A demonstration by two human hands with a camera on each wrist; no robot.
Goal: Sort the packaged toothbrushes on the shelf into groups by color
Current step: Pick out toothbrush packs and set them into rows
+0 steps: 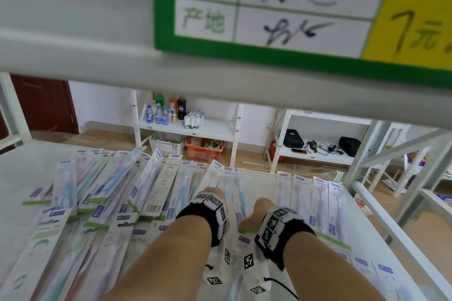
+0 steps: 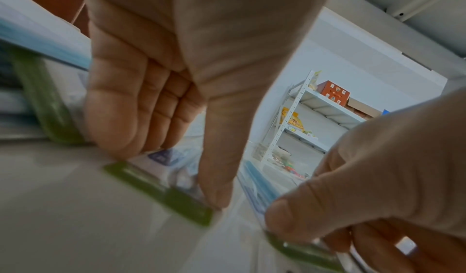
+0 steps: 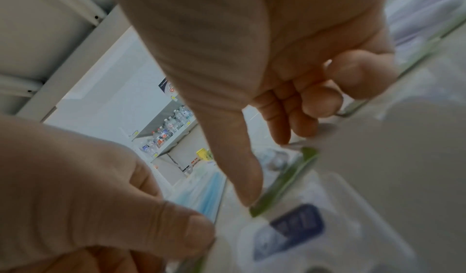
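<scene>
While both hands point(image 1: 234, 205) worked at the white shelf point(image 1: 24, 168), the clear blue toothbrush pack point(image 1: 241, 194) ran toward twelve o'clock. Only wrist views showed left hand point(image 2: 151, 102) pinching its own pack point(image 2: 161, 179); right hand point(image 3: 290, 98) gripped a green-edged pack point(image 3: 282, 179).

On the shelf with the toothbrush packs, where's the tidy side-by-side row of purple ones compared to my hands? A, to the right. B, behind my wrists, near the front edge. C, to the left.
A: the row of purple toothbrush packs lies right of both hands, while the left side holds a jumbled mixed pile.
</scene>
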